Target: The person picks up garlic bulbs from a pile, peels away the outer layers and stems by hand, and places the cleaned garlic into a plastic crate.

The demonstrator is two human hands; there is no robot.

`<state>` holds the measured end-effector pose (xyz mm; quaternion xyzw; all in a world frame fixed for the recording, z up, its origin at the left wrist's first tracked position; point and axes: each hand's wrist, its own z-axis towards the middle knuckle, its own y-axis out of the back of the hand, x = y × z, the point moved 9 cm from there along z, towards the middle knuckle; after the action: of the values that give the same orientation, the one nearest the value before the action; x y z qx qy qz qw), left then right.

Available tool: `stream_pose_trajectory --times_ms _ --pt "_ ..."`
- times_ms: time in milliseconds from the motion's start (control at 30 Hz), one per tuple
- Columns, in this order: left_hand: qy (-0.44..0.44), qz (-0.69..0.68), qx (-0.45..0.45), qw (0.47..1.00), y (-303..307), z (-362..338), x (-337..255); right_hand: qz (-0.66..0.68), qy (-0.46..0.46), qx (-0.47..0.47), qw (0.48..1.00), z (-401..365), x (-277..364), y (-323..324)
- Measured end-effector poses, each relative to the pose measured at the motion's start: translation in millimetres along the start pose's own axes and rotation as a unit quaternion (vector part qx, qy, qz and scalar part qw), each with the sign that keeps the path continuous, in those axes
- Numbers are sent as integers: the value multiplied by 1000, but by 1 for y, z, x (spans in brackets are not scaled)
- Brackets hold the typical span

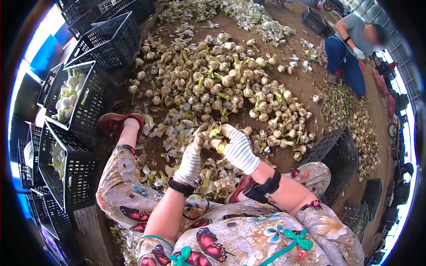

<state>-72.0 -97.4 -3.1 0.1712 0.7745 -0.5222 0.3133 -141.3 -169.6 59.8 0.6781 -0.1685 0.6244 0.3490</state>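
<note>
Both of my hands wear white knitted gloves with dirty fingers and meet in front of me above the ground. A garlic bulb with greenish-yellow stem and skin shows between them, partly covered by the fingers. My left hand is closed around its left side. From the right, my right hand pinches the same bulb, thumb and fingers bent against it. Below and around the hands lie loose garlic skins. Just beyond them spreads a large heap of unpeeled garlic bulbs.
Black plastic crates stand along my left; one crate holds cleaned white garlic. Another black crate leans near my right knee. A person in a grey shirt crouches at the upper right by more garlic. Skins litter the far dirt floor.
</note>
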Motion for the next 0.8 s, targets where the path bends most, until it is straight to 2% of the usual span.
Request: stream_pose_trajectory --times_ms 67,100,133,200,267,300,400,433,533,567,633,667,700,733,800 --pt "-5 124 23 992 6 -4 -4 -69 6 13 998 1 -10 0" --pt "-29 176 30 984 5 -8 -4 -22 14 10 1000 2 -15 -1" --pt "-139 185 35 972 0 -1 -17 25 22 8 999 2 -16 -2" --pt "-218 193 2 957 7 -6 -24 -28 40 -10 999 1 -14 2" --pt "-208 221 -68 950 13 -7 -28 -69 62 -35 995 8 -10 6" --pt "-199 192 -96 956 15 -7 -29 -89 65 -36 993 6 -6 8" --pt "-124 173 -125 969 17 -3 -30 -78 77 -52 993 3 -8 6" --pt "-101 175 -95 975 11 -4 -30 -95 109 -71 987 -1 2 9" --pt "-248 339 -20 907 -1 -7 -39 -110 96 -5 989 2 1 2" --pt "-204 277 -16 939 2 -5 -35 -134 122 -3 983 1 9 5" --pt "-130 195 17 972 -1 -5 -32 -78 89 -19 993 7 8 15" --pt "-95 152 34 983 -7 -6 -34 -56 79 -36 995 13 4 22" --pt "-49 178 40 982 -14 -11 -36 -77 129 -68 986 15 11 31" --pt "-9 125 83 989 -21 -15 -31 -75 106 -51 990 21 7 32" --pt "21 127 82 988 -23 -17 -26 -246 146 -35 958 30 -2 26"
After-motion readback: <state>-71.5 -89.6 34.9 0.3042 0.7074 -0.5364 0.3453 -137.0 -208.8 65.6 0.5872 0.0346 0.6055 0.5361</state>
